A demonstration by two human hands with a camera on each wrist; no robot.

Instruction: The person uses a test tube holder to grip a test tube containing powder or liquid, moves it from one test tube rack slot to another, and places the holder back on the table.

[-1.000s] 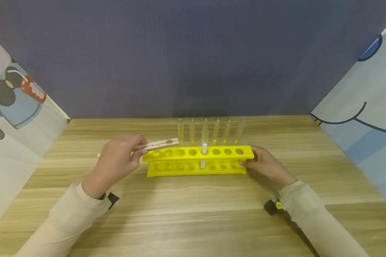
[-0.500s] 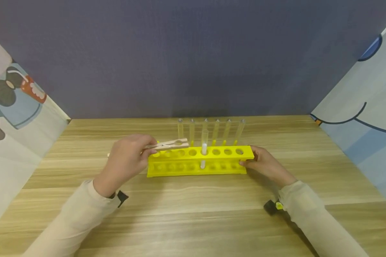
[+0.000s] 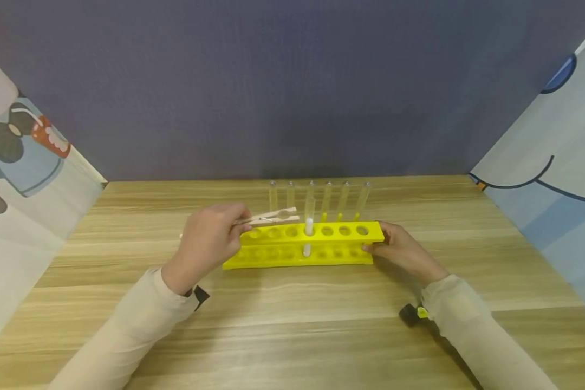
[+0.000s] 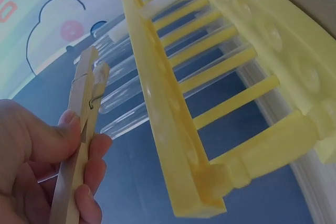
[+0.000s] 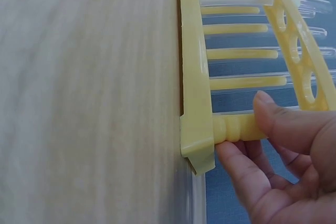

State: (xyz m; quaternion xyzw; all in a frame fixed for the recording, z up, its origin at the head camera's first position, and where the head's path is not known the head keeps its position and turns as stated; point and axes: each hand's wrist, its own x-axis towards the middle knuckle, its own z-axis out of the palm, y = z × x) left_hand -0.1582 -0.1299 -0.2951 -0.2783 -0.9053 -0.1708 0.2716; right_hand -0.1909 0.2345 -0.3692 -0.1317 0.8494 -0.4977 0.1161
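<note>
A yellow test tube rack [image 3: 273, 263] stands on the wooden table. One upright tube with white contents [image 3: 309, 226] sits in a middle hole. My left hand [image 3: 209, 241] pinches a wooden tube clamp [image 3: 271, 218] above the rack's left part; its parted tips point right, a little left of that tube. In the left wrist view, thumb and fingers of my left hand [image 4: 47, 156] curl round the clamp [image 4: 79, 108]. My right hand [image 3: 407, 252] grips the rack's right end; in the right wrist view, my right hand [image 5: 289, 166] pinches the end post [image 5: 236, 127].
Several empty-looking clear tubes [image 3: 362, 199] stand upside down on pegs along the rack's back side. A dark panel [image 3: 292, 97] rises behind the table [image 3: 322, 336], with printed cloths [image 3: 24, 146] at both sides.
My left hand has moved right with the clamp, whose tips are now close to the tube with white contents. My right hand and the rack have stayed in place.
</note>
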